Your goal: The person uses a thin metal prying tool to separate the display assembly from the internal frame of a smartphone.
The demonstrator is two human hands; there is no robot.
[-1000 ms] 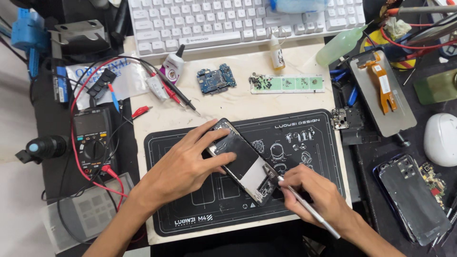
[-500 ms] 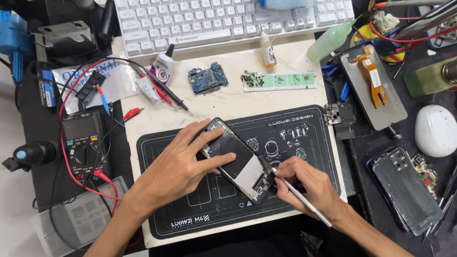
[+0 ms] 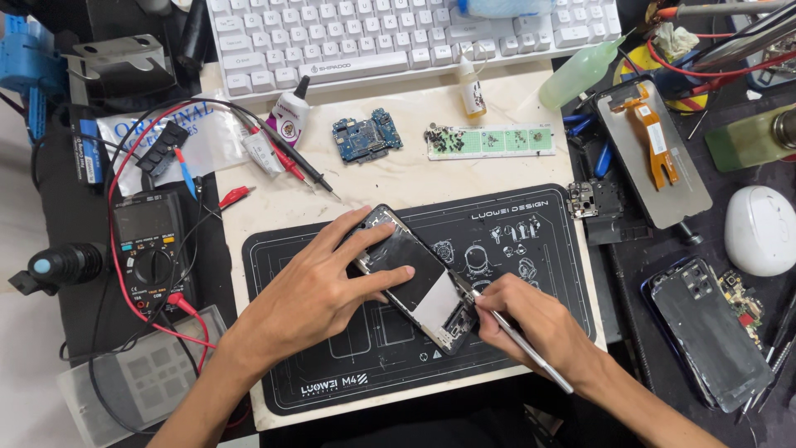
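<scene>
a: status?
b: opened phone lies on the black mat, pinned under the left hand, fingers spread flat. right hand is closed around metal tweezers.
a: advice?
b: hold the frame firm; work the tip lightly.

My left hand lies flat with fingers spread; my right hand curls in a pinching grip, forearms angled inward.
</scene>
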